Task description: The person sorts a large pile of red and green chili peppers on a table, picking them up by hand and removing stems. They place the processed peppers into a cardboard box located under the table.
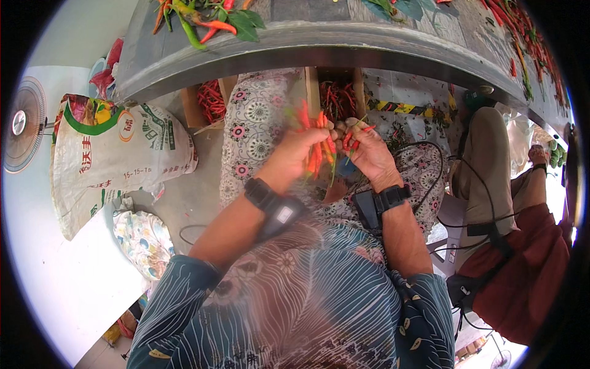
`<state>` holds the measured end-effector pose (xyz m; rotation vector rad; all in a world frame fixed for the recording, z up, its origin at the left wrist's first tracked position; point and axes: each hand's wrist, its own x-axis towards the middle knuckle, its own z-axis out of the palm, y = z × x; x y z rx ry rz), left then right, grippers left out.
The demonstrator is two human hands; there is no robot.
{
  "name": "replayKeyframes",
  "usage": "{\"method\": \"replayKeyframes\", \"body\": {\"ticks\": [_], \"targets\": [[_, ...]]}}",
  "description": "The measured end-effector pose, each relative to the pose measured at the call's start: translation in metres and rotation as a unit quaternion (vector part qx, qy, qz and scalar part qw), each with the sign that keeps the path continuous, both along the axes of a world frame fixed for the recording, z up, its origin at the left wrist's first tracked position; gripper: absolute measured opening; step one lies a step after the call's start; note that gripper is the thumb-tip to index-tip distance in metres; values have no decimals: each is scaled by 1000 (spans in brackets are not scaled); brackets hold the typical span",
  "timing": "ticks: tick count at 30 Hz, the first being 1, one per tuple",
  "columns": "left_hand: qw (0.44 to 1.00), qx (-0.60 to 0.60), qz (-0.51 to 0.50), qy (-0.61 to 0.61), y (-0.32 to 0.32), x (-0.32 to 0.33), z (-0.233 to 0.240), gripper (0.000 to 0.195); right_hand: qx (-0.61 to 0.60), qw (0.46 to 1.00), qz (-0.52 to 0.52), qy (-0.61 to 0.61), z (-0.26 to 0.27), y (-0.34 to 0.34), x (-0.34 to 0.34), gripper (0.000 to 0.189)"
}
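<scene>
My left hand (295, 150) is closed around a bunch of red and orange chili peppers (316, 159), partly blurred, some with green stems. Close beside it, my right hand (375, 157) pinches a few thin red chilies (352, 142) and a green stem between thumb and fingers. Both hands are above my lap, over patterned trousers (251, 124). Just beyond them on the floor, a cardboard box (312, 87) holds a pile of red chilies (336, 99). Another box (190, 107) of red chilies stands to the left of my leg.
A wooden table (304, 39) spans the front, bearing green and red chilies with leaves (198, 23) and a long chili heap (516, 27). Left are a printed woven sack (124, 143) and a fan (19, 123). At right sits another person (484, 157); black cables (488, 184) run between us.
</scene>
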<state>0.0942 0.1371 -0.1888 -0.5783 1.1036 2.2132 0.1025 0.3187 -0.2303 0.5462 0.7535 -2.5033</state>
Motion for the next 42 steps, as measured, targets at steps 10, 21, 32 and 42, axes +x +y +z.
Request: {"method": "replayKeyframes", "body": {"ticks": [10, 21, 32, 42], "targets": [[999, -7, 38, 34, -1, 0, -15, 19, 201, 974, 106, 24, 21, -7, 3, 19], [999, 25, -5, -25, -4, -1, -10, 26, 241, 962, 117, 56, 30, -7, 2, 9], [999, 32, 6, -17, 0, -4, -6, 23, 254, 961, 97, 55, 34, -9, 3, 21], [997, 41, 14, -58, 3, -5, -6, 22, 305, 947, 38, 92, 42, -25, 8, 21]]}}
